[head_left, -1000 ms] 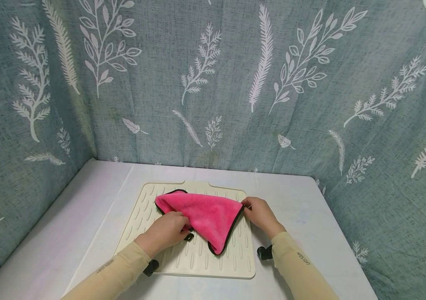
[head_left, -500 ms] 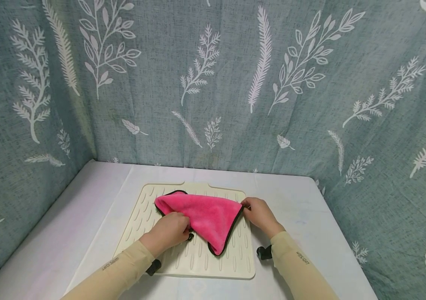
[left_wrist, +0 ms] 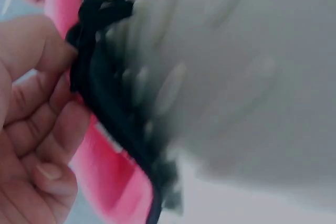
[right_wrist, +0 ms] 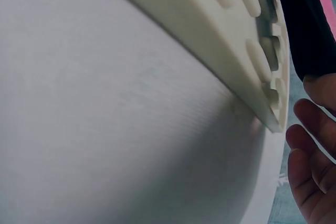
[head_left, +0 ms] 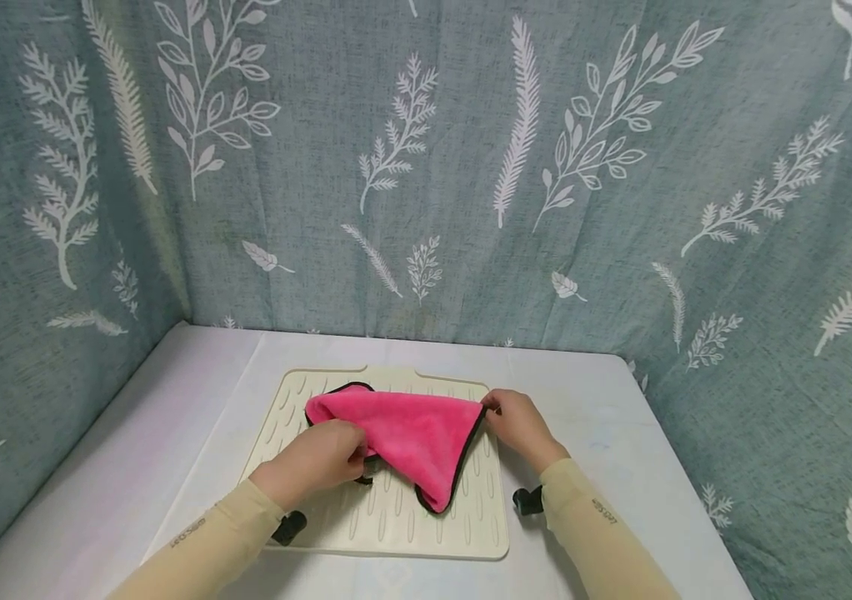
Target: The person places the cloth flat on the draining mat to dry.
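A pink cloth (head_left: pixel 418 429) with black edging lies folded over a cream ridged mat (head_left: pixel 456 529) in the head view. My left hand (head_left: pixel 317 454) is at the cloth's near left side. In the left wrist view, its thumb and fingers pinch the black edging (left_wrist: pixel 113 116), where a short black loop (left_wrist: pixel 107 14) sticks out. My right hand (head_left: pixel 519 423) pinches the cloth's right corner, just over the mat's right edge. The right wrist view shows that black-edged corner (right_wrist: pixel 304 24) at the thumb, with the other fingers loosely bent below it.
The mat lies on a white table (head_left: pixel 583 400) and has a raised rim. A grey-green curtain (head_left: pixel 306 167) with white leaf prints stands behind the table and along both sides. Black wrist mounts (head_left: pixel 527 502) show beneath the tan sleeves.
My left hand has shifted a little left, drawing the cloth's near edge and black loop with it. My right hand stays at the corner almost unmoved.
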The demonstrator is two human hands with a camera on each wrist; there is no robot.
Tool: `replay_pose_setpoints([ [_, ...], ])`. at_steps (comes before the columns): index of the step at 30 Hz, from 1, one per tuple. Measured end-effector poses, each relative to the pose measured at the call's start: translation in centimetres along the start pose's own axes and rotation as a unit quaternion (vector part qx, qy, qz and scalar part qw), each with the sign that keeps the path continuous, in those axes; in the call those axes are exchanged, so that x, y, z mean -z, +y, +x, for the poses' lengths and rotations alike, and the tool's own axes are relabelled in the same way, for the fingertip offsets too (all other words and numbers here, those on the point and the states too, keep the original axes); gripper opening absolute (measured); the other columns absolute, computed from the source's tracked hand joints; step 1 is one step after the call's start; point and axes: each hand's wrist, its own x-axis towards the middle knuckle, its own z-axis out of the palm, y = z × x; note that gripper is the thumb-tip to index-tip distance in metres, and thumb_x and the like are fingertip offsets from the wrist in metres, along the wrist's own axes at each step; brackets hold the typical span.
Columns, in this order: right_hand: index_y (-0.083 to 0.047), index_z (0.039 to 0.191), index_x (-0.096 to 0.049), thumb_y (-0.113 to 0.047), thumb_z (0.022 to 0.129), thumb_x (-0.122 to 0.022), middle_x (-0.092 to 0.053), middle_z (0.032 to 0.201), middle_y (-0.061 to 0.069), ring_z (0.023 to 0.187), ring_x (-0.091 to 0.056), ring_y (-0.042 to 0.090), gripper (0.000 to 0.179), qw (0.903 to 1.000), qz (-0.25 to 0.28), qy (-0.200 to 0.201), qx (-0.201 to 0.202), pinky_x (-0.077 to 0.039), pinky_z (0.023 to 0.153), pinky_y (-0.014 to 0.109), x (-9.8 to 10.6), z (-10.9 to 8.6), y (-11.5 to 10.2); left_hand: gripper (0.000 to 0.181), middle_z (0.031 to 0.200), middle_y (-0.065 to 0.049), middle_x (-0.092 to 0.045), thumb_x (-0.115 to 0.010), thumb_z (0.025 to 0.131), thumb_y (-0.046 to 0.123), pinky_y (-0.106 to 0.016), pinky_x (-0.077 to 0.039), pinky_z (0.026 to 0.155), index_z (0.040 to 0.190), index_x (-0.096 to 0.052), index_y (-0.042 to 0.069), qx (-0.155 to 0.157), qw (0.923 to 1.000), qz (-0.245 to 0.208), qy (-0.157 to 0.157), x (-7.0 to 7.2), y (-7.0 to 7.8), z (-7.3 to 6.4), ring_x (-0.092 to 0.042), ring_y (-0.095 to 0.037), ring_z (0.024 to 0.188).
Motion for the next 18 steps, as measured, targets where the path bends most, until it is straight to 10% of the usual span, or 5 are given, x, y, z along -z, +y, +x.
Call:
replay_pose_setpoints([
  [18, -0.01, 0.101, -0.072, -0.008, 0.093, -0.065, -0.07, 0.1, 0.004, 0.096, -0.064, 0.022, 0.011, 0.9994, -0.028, 0.014, 0.017, -0.052, 0.086, 0.041, 1.4, 1.4, -0.7, 0.03, 0.062, 0.018, -0.037, -0.063, 0.072, 0.0, -0.021, -0.036, 0.055, 0.065, -0.049, 0.026, -0.067, 0.9945, -0.027, -0.076, 5.2, -2.7, -4.6, -0.034, 0.001, 0.059],
])
